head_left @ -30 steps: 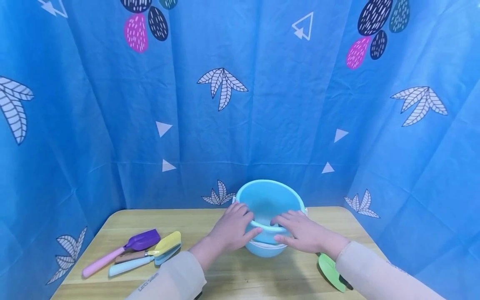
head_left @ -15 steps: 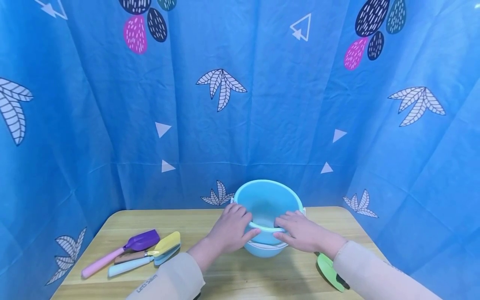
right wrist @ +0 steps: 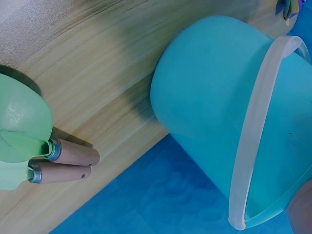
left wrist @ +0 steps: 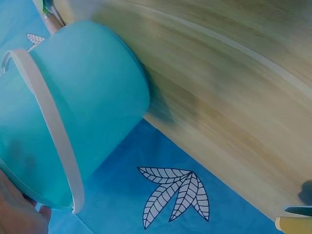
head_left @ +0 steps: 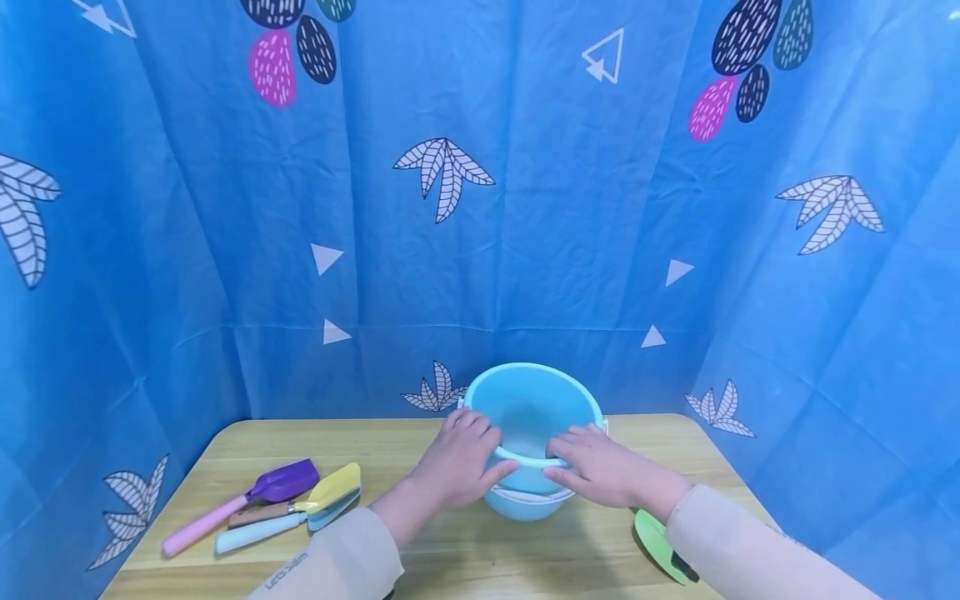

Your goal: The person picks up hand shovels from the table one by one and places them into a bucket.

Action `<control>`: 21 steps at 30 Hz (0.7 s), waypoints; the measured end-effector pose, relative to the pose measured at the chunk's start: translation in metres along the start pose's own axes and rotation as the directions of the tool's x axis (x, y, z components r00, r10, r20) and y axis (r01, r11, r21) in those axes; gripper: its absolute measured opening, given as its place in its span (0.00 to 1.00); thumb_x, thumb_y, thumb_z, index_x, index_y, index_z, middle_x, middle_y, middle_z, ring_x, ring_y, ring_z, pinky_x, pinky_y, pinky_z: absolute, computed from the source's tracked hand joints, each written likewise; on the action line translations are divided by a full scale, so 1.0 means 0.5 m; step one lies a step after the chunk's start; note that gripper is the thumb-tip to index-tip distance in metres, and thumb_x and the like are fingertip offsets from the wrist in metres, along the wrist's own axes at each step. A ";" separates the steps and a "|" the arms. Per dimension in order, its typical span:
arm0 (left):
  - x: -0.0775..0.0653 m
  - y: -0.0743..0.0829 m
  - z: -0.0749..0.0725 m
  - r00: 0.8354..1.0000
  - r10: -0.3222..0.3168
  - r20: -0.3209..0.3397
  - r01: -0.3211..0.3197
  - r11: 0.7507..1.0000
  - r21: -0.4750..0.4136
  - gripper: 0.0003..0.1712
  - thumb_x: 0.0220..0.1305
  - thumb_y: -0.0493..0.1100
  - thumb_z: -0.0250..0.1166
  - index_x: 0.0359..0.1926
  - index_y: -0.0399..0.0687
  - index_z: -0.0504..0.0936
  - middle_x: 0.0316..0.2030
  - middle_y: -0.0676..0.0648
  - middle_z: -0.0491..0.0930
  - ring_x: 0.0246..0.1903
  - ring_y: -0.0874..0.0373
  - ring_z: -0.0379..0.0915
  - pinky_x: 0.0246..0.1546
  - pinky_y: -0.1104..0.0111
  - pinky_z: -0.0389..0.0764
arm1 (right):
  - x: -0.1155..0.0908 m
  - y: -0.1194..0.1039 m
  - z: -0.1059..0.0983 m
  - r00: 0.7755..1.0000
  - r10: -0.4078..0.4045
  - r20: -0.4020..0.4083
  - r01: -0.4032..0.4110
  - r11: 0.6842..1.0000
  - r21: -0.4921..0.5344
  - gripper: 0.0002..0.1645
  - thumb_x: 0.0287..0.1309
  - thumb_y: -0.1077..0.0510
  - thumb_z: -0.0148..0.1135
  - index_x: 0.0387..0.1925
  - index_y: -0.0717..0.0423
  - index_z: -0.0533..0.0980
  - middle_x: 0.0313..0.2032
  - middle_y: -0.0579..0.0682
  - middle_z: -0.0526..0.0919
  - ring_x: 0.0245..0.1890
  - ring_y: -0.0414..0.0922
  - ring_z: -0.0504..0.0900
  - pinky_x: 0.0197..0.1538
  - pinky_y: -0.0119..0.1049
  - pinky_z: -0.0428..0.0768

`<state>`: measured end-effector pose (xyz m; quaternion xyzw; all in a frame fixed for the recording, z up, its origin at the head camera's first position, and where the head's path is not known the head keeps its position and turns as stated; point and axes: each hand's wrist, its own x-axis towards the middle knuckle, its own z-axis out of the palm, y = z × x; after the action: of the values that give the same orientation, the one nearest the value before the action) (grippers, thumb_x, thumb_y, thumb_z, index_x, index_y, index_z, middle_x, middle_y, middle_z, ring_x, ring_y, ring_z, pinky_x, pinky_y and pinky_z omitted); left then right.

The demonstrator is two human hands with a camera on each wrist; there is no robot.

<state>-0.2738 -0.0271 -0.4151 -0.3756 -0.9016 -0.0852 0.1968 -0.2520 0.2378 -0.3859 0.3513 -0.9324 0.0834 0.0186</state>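
A light blue bucket (head_left: 525, 505) stands on the table near its back edge, its mouth tipped toward me. My left hand (head_left: 459, 460) grips the rim at the near left, fingers over the edge and thumb outside. On the near right, my right hand (head_left: 603, 467) holds the same rim, with its fingertips inside. The bucket's white handle (left wrist: 54, 124) hangs down across its near side. Both wrist views show the bucket wall large, with only a small part of each hand at the edge.
At left on the wooden table (head_left: 420, 567) lie a purple scoop (head_left: 285, 481) with a pink handle, a yellow trowel (head_left: 333, 487) and a light blue trowel (head_left: 262, 533). Green trowels (right wrist: 24, 117) with wooden handles lie at right. A blue curtain (head_left: 480, 275) surrounds the table.
Both hands and the bucket have shifted slightly toward me and a little left. The right fingers have closed onto the rim. The trowels have stayed where they lie.
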 end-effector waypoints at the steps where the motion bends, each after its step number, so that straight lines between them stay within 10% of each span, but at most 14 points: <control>1: -0.001 0.000 -0.001 1.000 0.001 -0.002 -0.001 1.000 0.000 0.31 0.74 0.70 0.41 0.44 0.52 0.78 0.42 0.52 0.76 0.54 0.53 0.68 0.67 0.51 0.62 | 0.000 -0.001 0.000 1.000 -0.003 0.000 0.003 1.000 0.003 0.12 0.75 0.40 0.48 0.44 0.39 0.74 0.34 0.30 0.71 0.40 0.36 0.68 0.48 0.42 0.68; 21: -0.031 0.001 -0.013 1.000 -0.016 0.017 0.016 1.000 0.003 0.31 0.74 0.70 0.41 0.42 0.53 0.76 0.41 0.53 0.75 0.54 0.54 0.68 0.68 0.50 0.60 | 0.001 -0.026 0.001 0.999 -0.031 0.017 0.030 0.999 0.028 0.14 0.75 0.38 0.47 0.42 0.39 0.73 0.31 0.30 0.69 0.39 0.36 0.67 0.48 0.43 0.67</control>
<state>-0.2615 -0.0385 -0.4159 -0.3688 -0.9064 -0.0822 0.1889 -0.2439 0.2275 -0.3846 0.3663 -0.9258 0.0930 0.0070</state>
